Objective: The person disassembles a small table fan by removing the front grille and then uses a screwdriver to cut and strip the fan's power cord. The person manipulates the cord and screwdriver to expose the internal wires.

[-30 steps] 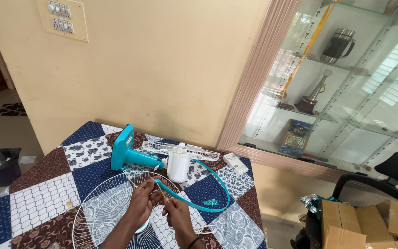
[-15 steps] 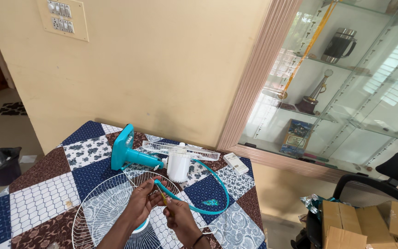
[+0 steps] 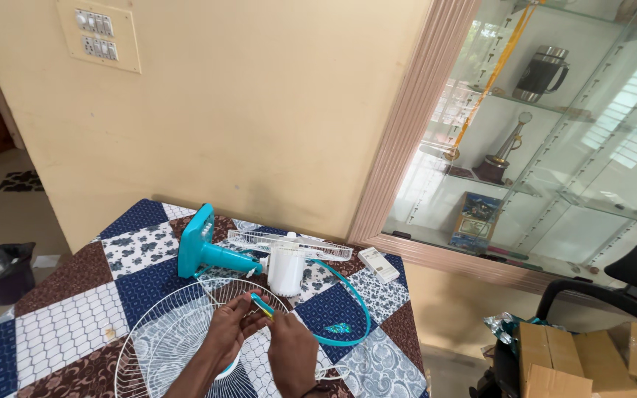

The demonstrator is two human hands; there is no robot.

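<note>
Both hands grip: left hand (image 3: 228, 329) holds the wire fan guard (image 3: 158, 333), right hand (image 3: 291, 352) pinches a teal-yellow screwdriver (image 3: 263, 305) at the rim; steady alignment is needed.

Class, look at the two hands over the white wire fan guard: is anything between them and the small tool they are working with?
Nothing visible is. The left hand and right hand both meet at the small tool, a teal and yellow handle, above the wire fan guard. The fan body lies behind, apart from them.
</note>
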